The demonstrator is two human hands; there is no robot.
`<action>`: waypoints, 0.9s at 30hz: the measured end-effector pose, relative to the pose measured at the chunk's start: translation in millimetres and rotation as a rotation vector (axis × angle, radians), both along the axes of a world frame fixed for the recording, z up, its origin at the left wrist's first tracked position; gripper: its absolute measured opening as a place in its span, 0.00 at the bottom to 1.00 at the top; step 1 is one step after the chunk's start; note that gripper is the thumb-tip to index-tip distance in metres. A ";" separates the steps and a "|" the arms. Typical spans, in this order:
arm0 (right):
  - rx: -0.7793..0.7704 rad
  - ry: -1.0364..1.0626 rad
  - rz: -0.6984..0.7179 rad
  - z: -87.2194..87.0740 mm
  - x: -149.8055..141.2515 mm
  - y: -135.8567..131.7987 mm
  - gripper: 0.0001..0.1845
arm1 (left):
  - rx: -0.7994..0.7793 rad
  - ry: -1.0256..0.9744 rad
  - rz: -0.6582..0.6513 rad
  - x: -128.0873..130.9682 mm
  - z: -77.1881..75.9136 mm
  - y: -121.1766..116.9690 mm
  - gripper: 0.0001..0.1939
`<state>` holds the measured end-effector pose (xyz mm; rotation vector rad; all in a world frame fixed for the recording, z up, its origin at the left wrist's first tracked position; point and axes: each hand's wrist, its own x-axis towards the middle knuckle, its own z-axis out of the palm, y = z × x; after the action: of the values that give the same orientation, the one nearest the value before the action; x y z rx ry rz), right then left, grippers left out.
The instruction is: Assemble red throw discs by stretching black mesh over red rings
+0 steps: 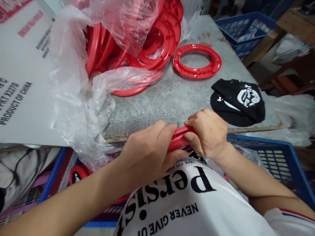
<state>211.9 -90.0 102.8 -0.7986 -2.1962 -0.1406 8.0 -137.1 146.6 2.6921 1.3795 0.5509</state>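
Observation:
Close to my body, both hands grip a red plastic ring [179,138], seen nearly edge-on. My left hand [150,146] has its fingers wrapped over one side, with the thumb underneath. On the other side my right hand [208,132] is closed, its thumb pressing the near face. Black printed material shows just below the ring; whether it is attached cannot be told. Another red ring [214,67] lies flat on the grey table [152,111]. Nearer my right hand is a folded black fabric piece [227,103] with white print.
A clear plastic bag [81,108] spills several red rings [169,36] at the back. A printed carton [22,82] stands at the left. Below the table edge is a blue crate [278,160] with plastic and red pieces. Another blue basket [246,24] sits at the far right.

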 end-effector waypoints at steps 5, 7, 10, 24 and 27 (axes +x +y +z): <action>-0.024 0.038 -0.081 9.2 -1.9 -4.6 0.28 | 0.048 -0.076 0.048 2.7 1.2 -1.7 0.20; -0.015 0.061 -0.112 12.9 -3.8 -5.4 0.29 | 0.062 -0.079 0.045 6.8 5.1 0.8 0.19; 0.018 0.096 -0.159 17.6 -5.3 -2.4 0.31 | 0.084 -0.060 0.011 13.8 15.6 6.7 0.19; 0.018 0.254 -0.254 15.6 12.9 11.4 0.26 | -0.082 -0.022 0.060 39.0 28.5 20.6 0.17; -0.116 0.467 -0.289 10.2 37.6 20.2 0.28 | -0.169 -0.152 0.035 30.5 22.5 15.2 0.19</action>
<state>249.4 -69.9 113.0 -1.0898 -1.6555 0.0316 38.5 -121.9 169.0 2.4448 1.3690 0.5989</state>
